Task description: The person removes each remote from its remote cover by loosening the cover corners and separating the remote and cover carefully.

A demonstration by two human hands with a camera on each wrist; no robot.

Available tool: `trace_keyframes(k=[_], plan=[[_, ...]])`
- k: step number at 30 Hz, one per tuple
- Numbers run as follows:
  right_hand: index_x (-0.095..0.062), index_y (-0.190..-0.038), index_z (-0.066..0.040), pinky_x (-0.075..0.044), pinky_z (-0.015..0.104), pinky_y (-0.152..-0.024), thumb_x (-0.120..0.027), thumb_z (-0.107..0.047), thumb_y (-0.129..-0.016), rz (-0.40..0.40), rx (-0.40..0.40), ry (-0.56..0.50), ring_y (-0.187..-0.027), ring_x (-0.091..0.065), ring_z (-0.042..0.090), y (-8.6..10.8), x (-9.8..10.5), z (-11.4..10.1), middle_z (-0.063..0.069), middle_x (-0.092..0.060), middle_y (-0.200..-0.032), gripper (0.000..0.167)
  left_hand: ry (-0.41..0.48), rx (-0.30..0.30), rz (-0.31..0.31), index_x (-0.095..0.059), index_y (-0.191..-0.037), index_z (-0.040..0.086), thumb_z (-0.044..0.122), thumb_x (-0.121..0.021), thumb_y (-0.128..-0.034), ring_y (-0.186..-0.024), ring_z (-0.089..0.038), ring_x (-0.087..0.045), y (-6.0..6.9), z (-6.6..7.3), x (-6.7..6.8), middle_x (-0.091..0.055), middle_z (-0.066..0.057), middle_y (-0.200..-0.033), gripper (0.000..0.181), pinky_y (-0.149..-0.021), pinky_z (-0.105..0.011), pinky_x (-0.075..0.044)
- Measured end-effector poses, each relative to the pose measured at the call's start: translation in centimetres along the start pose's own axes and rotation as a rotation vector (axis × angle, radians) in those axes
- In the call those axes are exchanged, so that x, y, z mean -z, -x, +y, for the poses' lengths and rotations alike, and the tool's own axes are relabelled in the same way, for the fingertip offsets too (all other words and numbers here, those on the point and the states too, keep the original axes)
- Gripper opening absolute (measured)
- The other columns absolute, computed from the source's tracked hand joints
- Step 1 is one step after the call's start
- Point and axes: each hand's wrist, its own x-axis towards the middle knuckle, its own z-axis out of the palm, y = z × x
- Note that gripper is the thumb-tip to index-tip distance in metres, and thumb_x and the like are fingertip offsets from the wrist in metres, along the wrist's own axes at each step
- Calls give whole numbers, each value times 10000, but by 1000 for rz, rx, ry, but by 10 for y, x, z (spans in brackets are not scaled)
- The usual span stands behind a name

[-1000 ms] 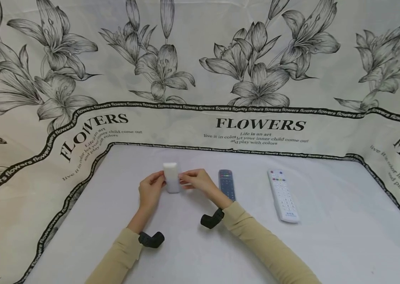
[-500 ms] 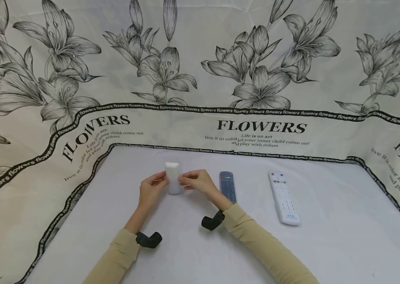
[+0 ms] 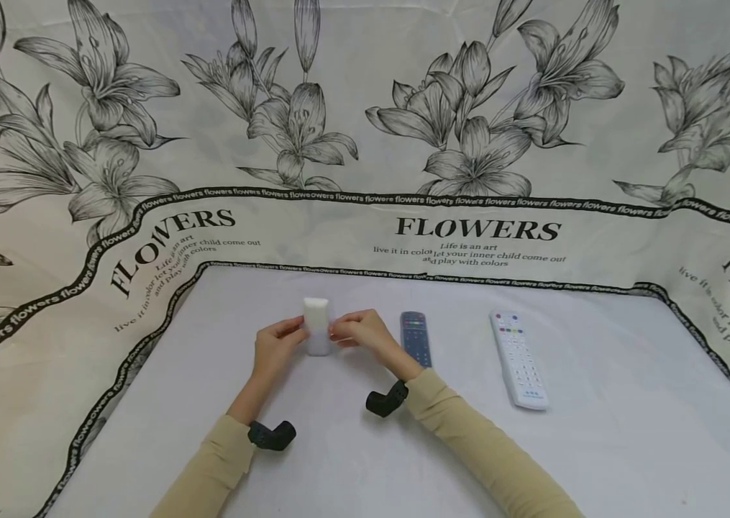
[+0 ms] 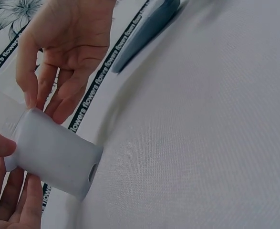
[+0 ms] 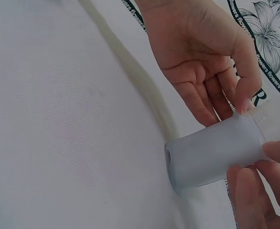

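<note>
A small pale item stands upright at the back left of the table, white above and greyish below. In the left wrist view its lower part is a smooth grey-white sleeve with a small opening at the bottom end. Clear material shows above the sleeve; what sits inside is hard to tell. My left hand pinches the item's left side between thumb and fingers. On its right side, my right hand pinches the edge the same way. In the right wrist view the sleeve touches the cloth.
A dark blue remote control lies just right of my right hand, partly behind the forearm. Further right lies a longer white remote control. A flower-printed cloth rises behind the white table surface.
The pale item and my left fingertips have shifted slightly to the right. Both hands keep pinching it, and the two remote controls lie where they were.
</note>
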Motion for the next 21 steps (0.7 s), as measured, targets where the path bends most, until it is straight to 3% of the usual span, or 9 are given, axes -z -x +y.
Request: trace_keyframes(k=[11, 21], plan=[[-724, -928, 52, -587, 301, -719, -663, -112, -797, 38, -40, 2, -712, -688, 106, 1, 0, -3, 148, -741, -868, 219, 40, -23, 36, -716, -1015, -58, 27, -684, -760, -768, -31, -622, 3, 0, -4, -720, -212, -1008, 271, -662, -111, -466], [-733, -929, 52, -584, 279, -700, -673, -84, -774, 35, -63, 3, -644, -679, 78, -4, -1, -5, 156, -745, -824, 214, -5, -66, 89, -722, -994, -46, 51, -684, -780, -828, -211, -687, 5, 1, -8, -721, -213, -960, 238, -665, -152, -486]])
